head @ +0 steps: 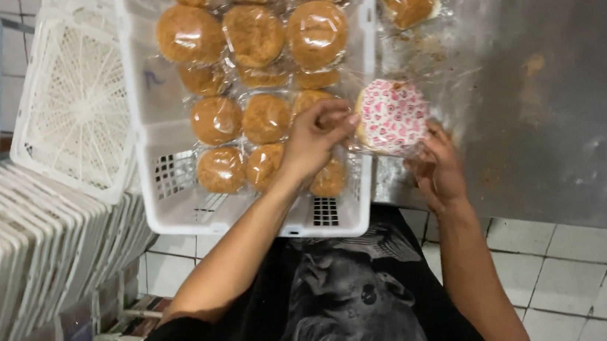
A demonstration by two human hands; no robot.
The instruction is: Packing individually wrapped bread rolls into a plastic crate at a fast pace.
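While gripped, doughnut [393, 117] overhangs crate rim [364, 199].

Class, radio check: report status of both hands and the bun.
Both hands, left hand and right hand, gripping wrapped pink-patterned bun. White crate of bagged buns alongside. Nothing obstructing.

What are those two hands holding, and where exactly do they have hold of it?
A round bun in a pink-patterned clear wrapper. The left hand has its grip on the left edge, the right hand on the lower right edge.

Glossy plastic wrap [400, 91], prob. steel table [569, 107]
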